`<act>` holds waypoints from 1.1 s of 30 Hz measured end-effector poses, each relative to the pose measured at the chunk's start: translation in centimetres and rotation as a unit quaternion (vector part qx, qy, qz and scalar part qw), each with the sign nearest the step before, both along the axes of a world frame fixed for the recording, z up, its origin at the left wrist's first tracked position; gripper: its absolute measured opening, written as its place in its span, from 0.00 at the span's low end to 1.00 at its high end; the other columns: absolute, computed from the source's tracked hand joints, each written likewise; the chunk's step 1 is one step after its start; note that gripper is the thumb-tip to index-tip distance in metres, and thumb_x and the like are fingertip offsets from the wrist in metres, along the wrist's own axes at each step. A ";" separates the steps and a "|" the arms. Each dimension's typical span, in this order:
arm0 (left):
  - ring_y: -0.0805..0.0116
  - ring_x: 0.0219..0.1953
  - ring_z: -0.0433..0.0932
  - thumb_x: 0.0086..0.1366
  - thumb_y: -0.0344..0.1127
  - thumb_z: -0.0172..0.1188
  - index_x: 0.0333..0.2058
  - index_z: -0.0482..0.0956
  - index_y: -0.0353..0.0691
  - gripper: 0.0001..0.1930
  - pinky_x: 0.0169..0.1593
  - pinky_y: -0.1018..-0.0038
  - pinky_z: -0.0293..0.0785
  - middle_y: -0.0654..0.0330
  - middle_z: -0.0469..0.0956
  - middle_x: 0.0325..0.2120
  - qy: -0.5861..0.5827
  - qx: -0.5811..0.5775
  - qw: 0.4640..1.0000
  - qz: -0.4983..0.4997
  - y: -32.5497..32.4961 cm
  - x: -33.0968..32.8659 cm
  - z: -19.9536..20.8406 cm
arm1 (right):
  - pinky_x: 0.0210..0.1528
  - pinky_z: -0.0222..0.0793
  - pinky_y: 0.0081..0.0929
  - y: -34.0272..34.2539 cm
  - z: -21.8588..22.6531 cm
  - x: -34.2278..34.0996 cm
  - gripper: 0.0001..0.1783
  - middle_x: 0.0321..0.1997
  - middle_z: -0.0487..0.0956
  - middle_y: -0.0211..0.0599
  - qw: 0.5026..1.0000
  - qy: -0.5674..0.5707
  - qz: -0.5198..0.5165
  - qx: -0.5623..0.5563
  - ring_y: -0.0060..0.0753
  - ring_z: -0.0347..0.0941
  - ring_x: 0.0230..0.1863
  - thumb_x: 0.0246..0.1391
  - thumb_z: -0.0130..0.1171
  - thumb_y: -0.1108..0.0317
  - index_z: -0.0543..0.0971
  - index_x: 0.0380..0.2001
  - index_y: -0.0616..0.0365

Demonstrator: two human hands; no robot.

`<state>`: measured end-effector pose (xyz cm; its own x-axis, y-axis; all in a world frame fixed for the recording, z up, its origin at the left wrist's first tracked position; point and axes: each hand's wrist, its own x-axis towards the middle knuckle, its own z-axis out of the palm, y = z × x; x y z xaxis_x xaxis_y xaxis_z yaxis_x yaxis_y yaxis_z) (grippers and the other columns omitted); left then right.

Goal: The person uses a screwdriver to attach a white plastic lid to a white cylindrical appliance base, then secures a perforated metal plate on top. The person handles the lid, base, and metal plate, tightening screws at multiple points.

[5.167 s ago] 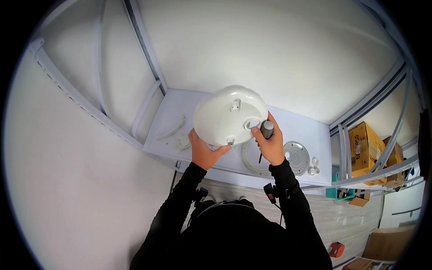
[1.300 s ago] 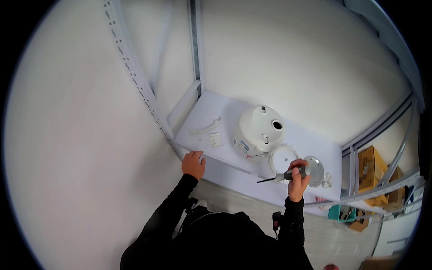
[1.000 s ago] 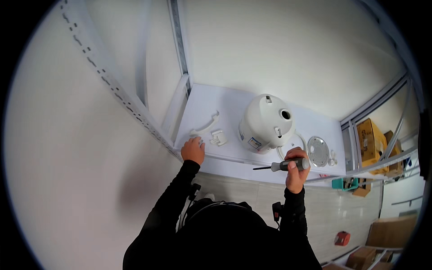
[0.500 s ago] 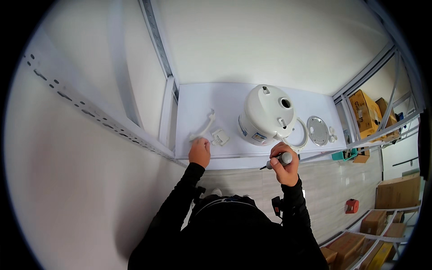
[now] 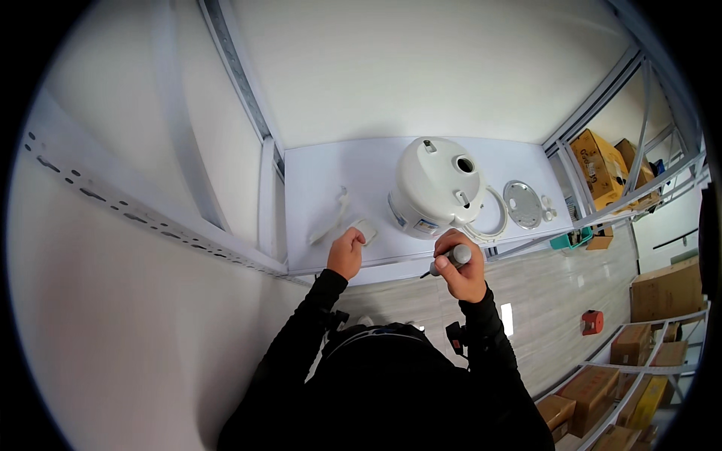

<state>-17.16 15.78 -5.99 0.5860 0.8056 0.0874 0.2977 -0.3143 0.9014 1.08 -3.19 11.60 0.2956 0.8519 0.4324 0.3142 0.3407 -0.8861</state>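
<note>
My right hand (image 5: 462,269) is closed around the grey handle of a screwdriver (image 5: 459,255); its dark thin shaft points left. Just in front of the table edge, my left hand (image 5: 344,257) pinches the near side of a small, squarish white plastic part (image 5: 366,231). A slim, curved white handle piece (image 5: 331,218) lies left of that part, a little blurred. Beyond my right hand stands a rounded white cooker body (image 5: 436,180) with a round hole and smaller slots in its top, and coloured labels on its lower side.
Right of the cooker lie a white ring (image 5: 492,214), a round perforated metal plate (image 5: 522,204) and small white pieces (image 5: 548,209) on the white table (image 5: 316,169). Metal shelf posts (image 5: 269,180) flank it. Cardboard boxes (image 5: 598,169) and a red stool (image 5: 593,322) are to the right.
My left hand has moved right, from the curved handle piece to the squarish part, which now shows a smoother face. The screwdriver stays in my right hand. The whole view has shifted slightly.
</note>
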 end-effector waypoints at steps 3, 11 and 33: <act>0.48 0.34 0.80 0.67 0.32 0.56 0.36 0.80 0.40 0.05 0.38 0.58 0.74 0.52 0.81 0.30 0.038 0.060 0.997 0.013 -0.3 0.0 0.2 | 0.37 0.66 0.29 0.4 -0.4 0.0 0.09 0.32 0.75 0.36 1.000 0.007 0.009 -0.005 0.30 0.69 0.33 0.58 0.66 0.70 0.75 0.35 0.60; 0.51 0.40 0.77 0.55 0.43 0.73 0.40 0.86 0.45 0.15 0.41 0.57 0.73 0.55 0.76 0.33 0.124 0.228 0.966 -0.017 -0.6 0.2 -0.2 | 0.39 0.67 0.29 0.5 -1.5 0.1 0.11 0.34 0.76 0.34 0.998 0.018 0.005 -0.054 0.30 0.70 0.35 0.58 0.68 0.68 0.75 0.36 0.60; 0.54 0.30 0.74 0.67 0.31 0.63 0.35 0.78 0.37 0.05 0.34 0.64 0.72 0.55 0.71 0.33 -0.087 0.183 0.963 -0.179 -8.4 5.1 13.3 | 0.49 0.69 0.29 -3.9 -3.3 4.4 0.26 0.40 0.78 0.35 0.992 -0.086 0.004 -0.095 0.32 0.74 0.43 0.54 0.72 0.73 0.78 0.57 0.55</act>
